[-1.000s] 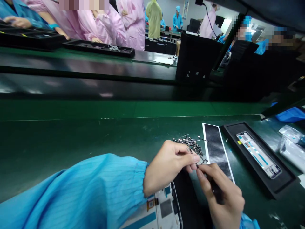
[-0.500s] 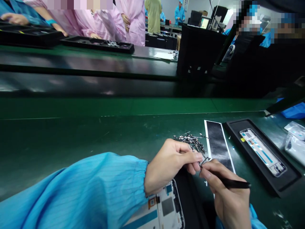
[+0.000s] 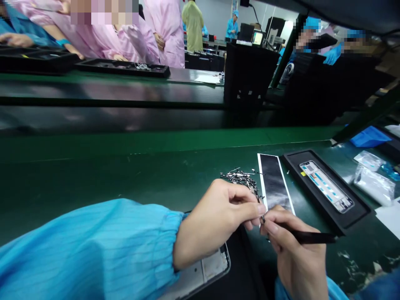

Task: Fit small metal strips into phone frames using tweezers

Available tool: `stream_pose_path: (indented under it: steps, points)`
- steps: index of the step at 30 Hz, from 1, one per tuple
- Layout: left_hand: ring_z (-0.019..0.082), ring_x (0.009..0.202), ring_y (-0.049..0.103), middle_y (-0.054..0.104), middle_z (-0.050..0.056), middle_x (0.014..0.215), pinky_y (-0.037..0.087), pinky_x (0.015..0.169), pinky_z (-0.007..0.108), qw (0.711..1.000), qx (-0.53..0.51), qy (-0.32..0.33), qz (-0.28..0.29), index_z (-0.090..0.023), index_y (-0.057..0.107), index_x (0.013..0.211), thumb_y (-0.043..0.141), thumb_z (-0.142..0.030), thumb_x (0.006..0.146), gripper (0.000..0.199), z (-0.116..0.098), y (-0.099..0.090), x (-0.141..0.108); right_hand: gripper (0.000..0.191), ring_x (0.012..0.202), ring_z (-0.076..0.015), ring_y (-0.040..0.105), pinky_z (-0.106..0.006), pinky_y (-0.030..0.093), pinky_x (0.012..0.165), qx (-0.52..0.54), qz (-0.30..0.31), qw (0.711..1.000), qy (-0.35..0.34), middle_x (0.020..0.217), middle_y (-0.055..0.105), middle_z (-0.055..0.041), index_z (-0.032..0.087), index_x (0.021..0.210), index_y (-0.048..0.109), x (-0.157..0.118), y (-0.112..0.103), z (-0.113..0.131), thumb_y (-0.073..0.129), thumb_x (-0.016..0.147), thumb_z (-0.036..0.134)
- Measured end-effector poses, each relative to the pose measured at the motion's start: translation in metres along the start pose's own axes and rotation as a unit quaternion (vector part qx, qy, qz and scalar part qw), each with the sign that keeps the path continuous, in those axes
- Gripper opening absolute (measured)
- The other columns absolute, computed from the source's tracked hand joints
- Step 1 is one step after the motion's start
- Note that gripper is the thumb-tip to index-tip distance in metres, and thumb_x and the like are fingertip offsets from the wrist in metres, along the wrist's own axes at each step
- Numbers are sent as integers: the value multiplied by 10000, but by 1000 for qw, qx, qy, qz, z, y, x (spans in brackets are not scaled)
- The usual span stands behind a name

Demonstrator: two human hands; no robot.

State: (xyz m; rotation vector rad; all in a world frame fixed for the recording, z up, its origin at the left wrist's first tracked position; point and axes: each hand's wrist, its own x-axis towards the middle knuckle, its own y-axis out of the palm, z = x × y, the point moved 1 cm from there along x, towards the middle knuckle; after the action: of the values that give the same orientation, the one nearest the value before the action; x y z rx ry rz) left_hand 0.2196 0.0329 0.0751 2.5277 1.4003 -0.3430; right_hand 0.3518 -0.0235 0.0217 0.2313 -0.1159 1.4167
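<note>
My left hand [image 3: 223, 212] is closed in a pinch on a small dark strip-like part [image 3: 262, 218], mostly hidden by the fingers. Close against it, my right hand [image 3: 296, 254] grips black tweezers [image 3: 315, 237], whose flat rear end points right. Its thumb and forefinger meet at the small part, and the tweezer tips are hidden. Just beyond the left hand lies a pile of thin small parts [image 3: 242, 178]. Below my left wrist, a phone frame [image 3: 214, 266] shows partly on a black tray [image 3: 242, 258].
A black sheet with white edges [image 3: 276, 183] lies beyond my right hand. To its right, a black foam tray [image 3: 359, 216] holds another phone frame [image 3: 328, 187]. Clear plastic bags [image 3: 373, 183] are at far right. Co-workers stand across the bench behind black trays [image 3: 125, 68].
The view has swung a little to the right. Both hands stay together at the small part, and my left forearm covers more of the phone frame below.
</note>
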Motion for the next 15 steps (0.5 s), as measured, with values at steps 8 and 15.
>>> stream_pose_path:
  steps: [8,15]
  points:
    - [56,499,409,459,-55,474,311,489,165,993,112,3,24,-108,544,509,559,-85,717,209,3,37,-5,69,483,-44,418,-153,270,388,-14,-30,999,15,549,517,31,245,692,651,-32,-23,5,599,737,233]
    - [80,648,493,550,-22,638,363,602,160,993,90,45,69,-93,644,616,562,-93,754,161,10,73,7,83,478,-60,441,-171,365,447,-123,-130,983,-34,540,503,46,229,670,599,-56,-45,-2,580,750,219]
